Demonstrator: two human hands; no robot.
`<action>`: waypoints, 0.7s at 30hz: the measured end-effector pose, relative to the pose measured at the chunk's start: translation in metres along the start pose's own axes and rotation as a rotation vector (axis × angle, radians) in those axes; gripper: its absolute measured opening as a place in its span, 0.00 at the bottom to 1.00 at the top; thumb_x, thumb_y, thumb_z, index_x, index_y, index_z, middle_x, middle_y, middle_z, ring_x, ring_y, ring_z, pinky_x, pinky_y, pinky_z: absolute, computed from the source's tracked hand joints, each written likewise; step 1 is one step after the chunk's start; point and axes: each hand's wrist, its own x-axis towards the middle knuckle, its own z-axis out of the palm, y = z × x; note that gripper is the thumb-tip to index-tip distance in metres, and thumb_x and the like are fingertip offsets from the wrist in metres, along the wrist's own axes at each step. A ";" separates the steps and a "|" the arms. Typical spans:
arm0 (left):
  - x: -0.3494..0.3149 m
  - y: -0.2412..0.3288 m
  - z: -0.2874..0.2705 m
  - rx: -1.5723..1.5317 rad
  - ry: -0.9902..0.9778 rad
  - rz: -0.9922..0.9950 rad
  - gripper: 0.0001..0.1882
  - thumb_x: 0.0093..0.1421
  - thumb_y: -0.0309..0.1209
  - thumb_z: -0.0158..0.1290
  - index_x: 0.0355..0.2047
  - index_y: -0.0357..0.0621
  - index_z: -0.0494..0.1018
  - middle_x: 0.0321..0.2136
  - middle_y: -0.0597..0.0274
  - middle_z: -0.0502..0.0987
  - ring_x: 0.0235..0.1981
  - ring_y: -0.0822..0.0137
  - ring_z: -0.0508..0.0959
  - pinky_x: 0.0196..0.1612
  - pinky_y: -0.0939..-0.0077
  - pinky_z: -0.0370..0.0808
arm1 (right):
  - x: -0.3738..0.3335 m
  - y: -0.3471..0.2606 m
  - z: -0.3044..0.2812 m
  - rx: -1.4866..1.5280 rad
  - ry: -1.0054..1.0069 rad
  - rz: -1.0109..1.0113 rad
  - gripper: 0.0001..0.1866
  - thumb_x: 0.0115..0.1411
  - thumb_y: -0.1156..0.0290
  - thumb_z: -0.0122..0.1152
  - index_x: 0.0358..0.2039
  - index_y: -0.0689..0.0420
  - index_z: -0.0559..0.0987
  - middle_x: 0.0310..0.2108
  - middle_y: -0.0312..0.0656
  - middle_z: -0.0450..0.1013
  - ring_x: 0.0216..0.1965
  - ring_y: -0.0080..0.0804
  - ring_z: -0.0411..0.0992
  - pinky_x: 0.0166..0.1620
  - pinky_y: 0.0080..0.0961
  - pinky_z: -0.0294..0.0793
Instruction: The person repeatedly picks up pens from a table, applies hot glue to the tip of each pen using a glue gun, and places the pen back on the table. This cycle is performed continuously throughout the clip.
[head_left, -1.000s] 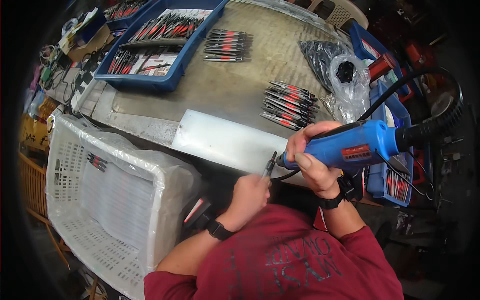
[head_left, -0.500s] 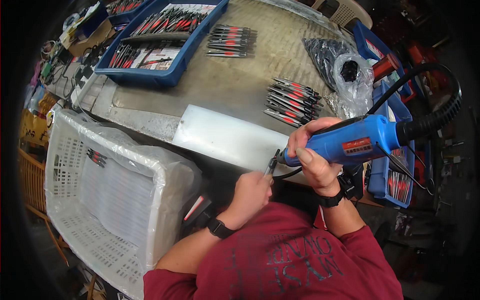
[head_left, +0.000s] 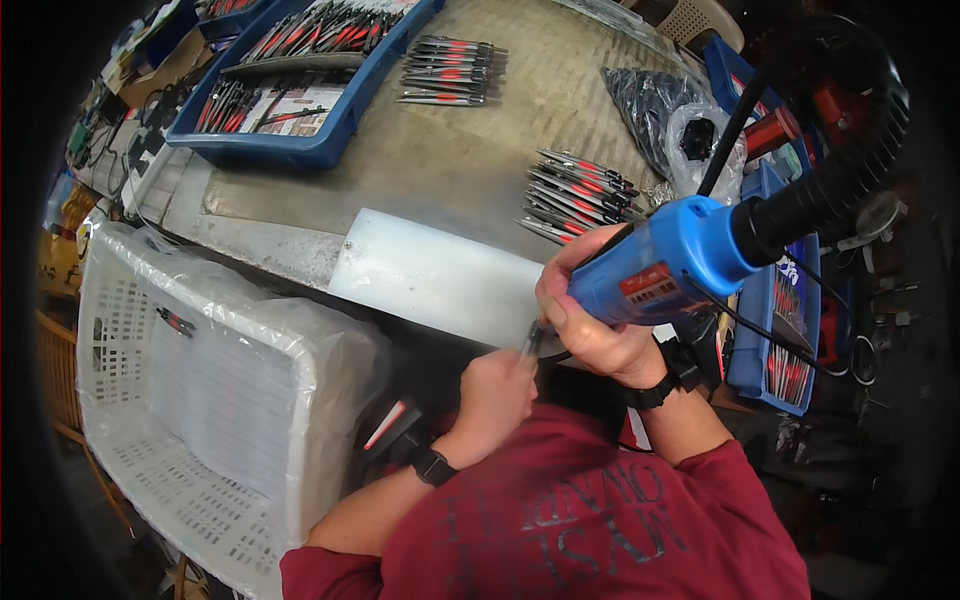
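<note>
Blue-cased, the handheld tool (head_left: 648, 270) is gripped by the right hand (head_left: 602, 335); a slim pen (head_left: 533, 341) is pinched by the left hand (head_left: 496, 393), near the white board (head_left: 430, 275). The pen is apparently presented to the tool's hidden nose; steady alignment seems called for.

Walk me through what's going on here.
A person grips a blue tool in the right hand and a pen in the left hand. The pen's upper end is at the tool's nose; the fingers hide whether they touch. More pens lie in two bunches on the table, with others in the blue tray and a few in the white crate.
</note>
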 end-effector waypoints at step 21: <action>0.016 0.040 -0.016 0.229 -0.077 0.284 0.11 0.62 0.34 0.45 0.28 0.41 0.70 0.15 0.71 0.67 0.17 0.81 0.67 0.18 0.88 0.64 | -0.041 -0.022 -0.047 0.550 0.528 -0.094 0.24 0.45 0.81 0.61 0.43 0.57 0.63 0.27 0.41 0.66 0.26 0.31 0.68 0.31 0.29 0.69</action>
